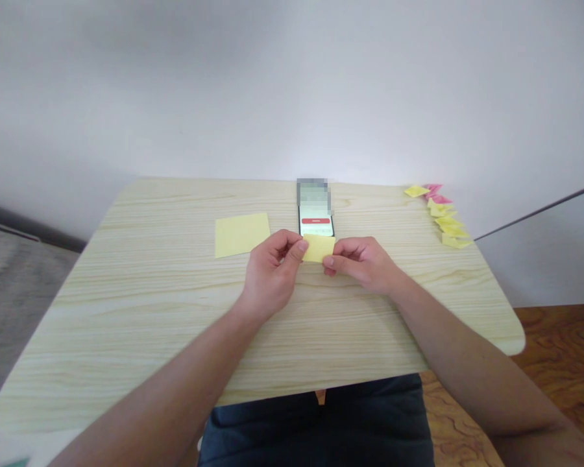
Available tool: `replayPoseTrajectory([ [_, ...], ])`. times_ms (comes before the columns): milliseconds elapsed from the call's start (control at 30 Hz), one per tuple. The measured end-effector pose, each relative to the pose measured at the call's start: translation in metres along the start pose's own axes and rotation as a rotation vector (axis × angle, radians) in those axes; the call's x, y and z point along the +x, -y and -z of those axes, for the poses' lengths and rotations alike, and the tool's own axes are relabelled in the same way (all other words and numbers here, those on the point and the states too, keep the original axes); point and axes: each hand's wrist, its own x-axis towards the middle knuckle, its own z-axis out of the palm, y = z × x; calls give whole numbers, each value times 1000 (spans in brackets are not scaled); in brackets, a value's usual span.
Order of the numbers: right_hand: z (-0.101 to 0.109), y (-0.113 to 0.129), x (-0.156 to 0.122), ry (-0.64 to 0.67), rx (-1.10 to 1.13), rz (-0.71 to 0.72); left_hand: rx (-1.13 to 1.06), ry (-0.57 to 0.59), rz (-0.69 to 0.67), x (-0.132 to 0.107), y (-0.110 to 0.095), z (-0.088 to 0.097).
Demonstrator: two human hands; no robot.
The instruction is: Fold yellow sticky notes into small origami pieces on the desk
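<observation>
A small yellow piece of paper (319,248), apparently folded, is held up between my two hands over the middle of the table. My left hand (274,267) pinches its left edge between thumb and fingers. At the right edge, my right hand (363,264) grips the paper the same way, with the thumb near its lower corner. Just behind the paper lies a phone (316,207) with a lit screen and a red bar on it; its near end meets the paper in view. Left of the phone, a flat yellow sheet (242,234) lies close to my left hand.
Along the table's right edge sit several folded yellow paper pieces (450,226) and a pink folded piece (436,194). The light wood table (141,292) backs onto a white wall (224,97). My legs are under its front edge.
</observation>
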Motion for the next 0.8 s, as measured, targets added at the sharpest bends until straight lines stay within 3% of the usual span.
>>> replayPoseTrajectory([
  [367,-1,-10,6,-118,-5,57,-42,90,40,6,2,1],
  [567,-10,-19,-2,-222,-4,140,62,188,-80,8,10,3],
  [700,-18,-29,-15,-361,119,284,227,242,-157,7,14,0],
  [800,-25,-27,-32,-536,-104,404,303,246,-205,0,14,-5],
])
